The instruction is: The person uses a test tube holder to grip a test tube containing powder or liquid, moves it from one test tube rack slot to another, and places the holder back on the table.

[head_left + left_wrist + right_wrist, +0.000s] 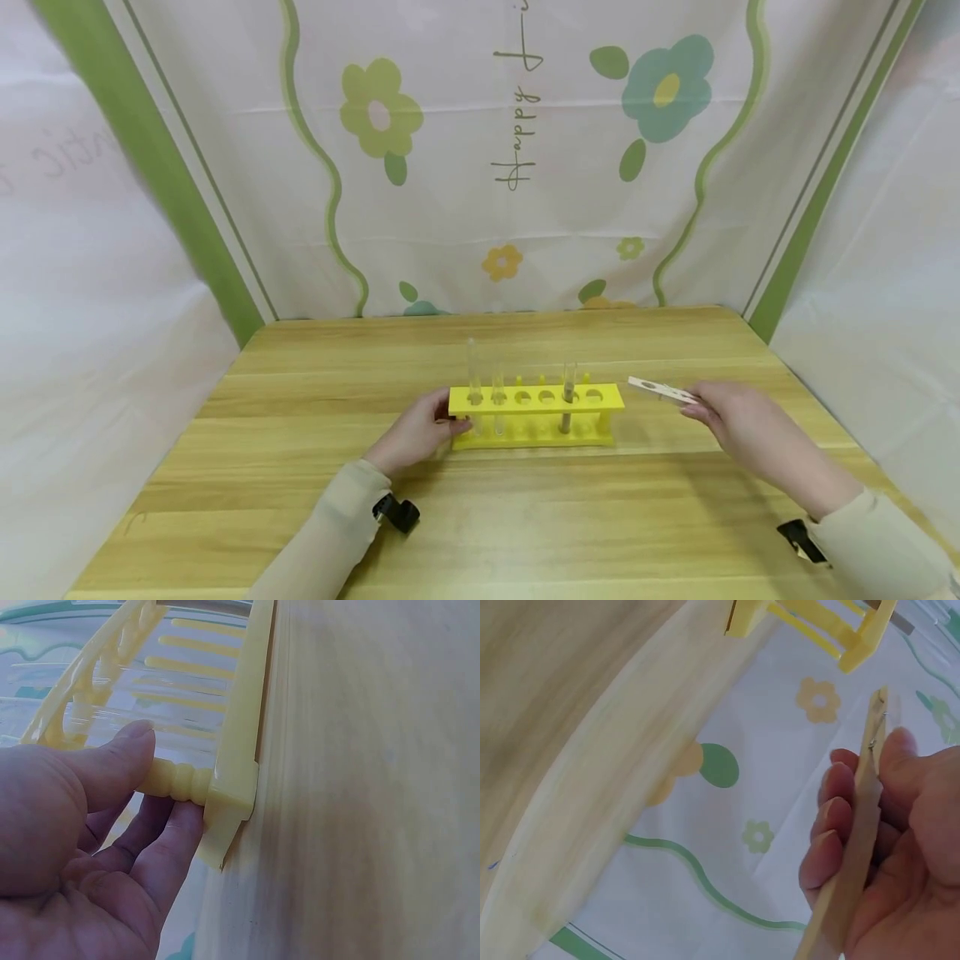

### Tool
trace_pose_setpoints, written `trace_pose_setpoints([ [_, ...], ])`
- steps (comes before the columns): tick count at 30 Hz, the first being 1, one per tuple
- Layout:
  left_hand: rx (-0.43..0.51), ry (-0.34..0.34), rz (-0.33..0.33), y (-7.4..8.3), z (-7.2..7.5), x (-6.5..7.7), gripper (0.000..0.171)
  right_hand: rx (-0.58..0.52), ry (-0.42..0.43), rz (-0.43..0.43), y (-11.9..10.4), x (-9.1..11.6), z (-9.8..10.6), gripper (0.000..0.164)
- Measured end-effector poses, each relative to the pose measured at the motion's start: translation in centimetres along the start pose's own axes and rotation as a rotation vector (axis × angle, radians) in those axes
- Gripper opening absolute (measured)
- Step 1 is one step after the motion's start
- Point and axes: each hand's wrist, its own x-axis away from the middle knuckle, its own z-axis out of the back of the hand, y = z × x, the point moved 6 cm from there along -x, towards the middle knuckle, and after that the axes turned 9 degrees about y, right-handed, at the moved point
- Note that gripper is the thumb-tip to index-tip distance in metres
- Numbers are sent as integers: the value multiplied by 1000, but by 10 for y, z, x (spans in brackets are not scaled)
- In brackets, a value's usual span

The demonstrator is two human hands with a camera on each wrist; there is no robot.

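Note:
A yellow test tube rack (536, 398) stands on the wooden table. My left hand (420, 432) holds its left end, thumb and fingers round the end post (180, 780) in the left wrist view. Two clear test tubes (474, 367) stand in the holes nearest that hand. Farther right in the rack, another test tube (567, 400) has dark contents. To the right of the rack, my right hand (750, 429) grips a wooden test tube holder (859, 832) with a small metal spring. Its tip (645, 384) points left toward the rack, with a gap between them.
The wooden table (510, 517) reaches back to a white flowered cloth (450, 192). More white cloth hangs at the left (90, 333) and right sides. A black wrist camera (397, 512) sits on the left sleeve.

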Motion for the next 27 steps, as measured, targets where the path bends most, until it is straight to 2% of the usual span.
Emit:
trace_pose_setpoints([
  [10,-6,3,5,1,0,0,31,35,200,180,-14,4,10,21],
  [19,-3,-3,4,2,0,0,31,52,263,255,-23,2,16,47],
  [23,-16,5,17,19,2,7,30,58,288,284,-29,-3,21,48],
  [27,-20,8,31,15,2,5,30,71,303,303,-34,-9,26,49],
])
